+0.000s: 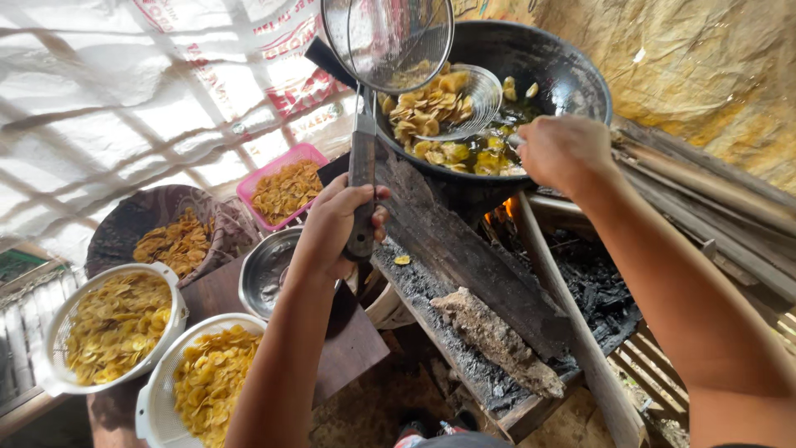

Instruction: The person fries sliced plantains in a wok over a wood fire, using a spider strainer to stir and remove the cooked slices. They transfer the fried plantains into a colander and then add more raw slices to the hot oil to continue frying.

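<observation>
My left hand (336, 228) grips the dark handle of a round wire strainer (390, 41), holding its mesh basket up over the near rim of a big black wok (572, 70). My right hand (564, 153) is closed on the handle of a second mesh skimmer (477, 99), which lies in the wok loaded with fried yellow chips (427, 108). More chips (477, 158) float in the oil beneath it. The wok sits on a charred wood-fire stove (464, 257), with flame visible under it.
To the left stand two white colanders of chips (116, 323) (207, 386), a dark basket of chips (178, 241), a pink tub of chips (286, 191) and an empty steel bowl (265, 274). Sticks of firewood (705, 191) lie at right.
</observation>
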